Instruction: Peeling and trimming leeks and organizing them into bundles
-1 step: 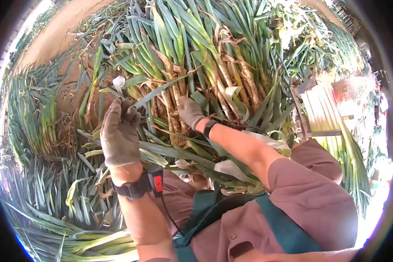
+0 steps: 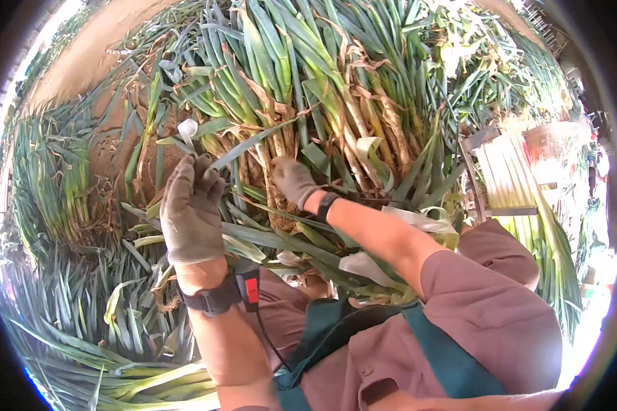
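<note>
My left hand [image 2: 193,212], in a grey work glove, is raised with its fingers curled together. A long green onion leaf [image 2: 253,142] runs from its fingertips to the right, and a pale white scrap [image 2: 187,129] shows just beyond them. My right hand [image 2: 293,181], gloved too, is closed at the lower stalks of a large green onion [image 2: 272,164] with dry brown skin; its fingertips are partly hidden. Beyond both hands lies a thick heap of unpeeled green onions [image 2: 363,103], leaves pointing away from me and soil-covered roots towards me.
Peeled white green onions [image 2: 504,168] lie in a metal frame [image 2: 507,211] at the right. A standing bunch [image 2: 48,171] and more green leaves [image 2: 82,301] cover the left side. Loose leaves and peelings [image 2: 363,266] lie before my lap. Bare soil [image 2: 110,116] shows at the upper left.
My right hand has shifted slightly left along the stalks. My left hand has moved only a little to the right.
</note>
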### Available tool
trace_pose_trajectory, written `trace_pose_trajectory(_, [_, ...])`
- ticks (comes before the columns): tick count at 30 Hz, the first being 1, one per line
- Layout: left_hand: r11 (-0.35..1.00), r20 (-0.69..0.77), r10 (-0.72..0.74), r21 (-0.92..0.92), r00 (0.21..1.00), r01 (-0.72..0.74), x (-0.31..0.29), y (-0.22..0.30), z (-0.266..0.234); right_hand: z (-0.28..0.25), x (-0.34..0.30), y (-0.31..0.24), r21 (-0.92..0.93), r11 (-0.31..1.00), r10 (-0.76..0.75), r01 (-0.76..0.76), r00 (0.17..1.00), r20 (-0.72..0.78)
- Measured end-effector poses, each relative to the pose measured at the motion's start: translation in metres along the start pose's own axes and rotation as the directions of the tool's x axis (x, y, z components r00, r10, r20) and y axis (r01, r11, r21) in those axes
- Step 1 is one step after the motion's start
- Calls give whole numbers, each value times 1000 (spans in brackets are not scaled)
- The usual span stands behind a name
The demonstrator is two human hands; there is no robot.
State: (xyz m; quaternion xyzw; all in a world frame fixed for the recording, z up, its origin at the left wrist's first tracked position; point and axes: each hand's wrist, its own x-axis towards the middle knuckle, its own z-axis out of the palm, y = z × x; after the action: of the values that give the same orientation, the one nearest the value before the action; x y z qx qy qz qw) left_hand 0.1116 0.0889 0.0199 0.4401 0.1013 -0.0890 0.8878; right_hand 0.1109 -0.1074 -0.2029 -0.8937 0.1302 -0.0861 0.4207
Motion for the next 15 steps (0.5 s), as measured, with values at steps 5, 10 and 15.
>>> trace_pose_trajectory(5, [998, 4, -58, -23, 998, 58, 6, -10, 6, 42, 15, -33, -494, 860, 261, -131, 944, 204])
trace_pose_trajectory(10, [998, 4, -65, 7, 998, 65, 6, -7, 16, 31, 64, -25, -488, 864, 344, -124, 853, 393])
trace_pose_trajectory(15, [1000, -17, -26, 15, 1000, 27, 7, -3, 10, -50, 49, 19, 667, 515, -13, -537, 774, 633])
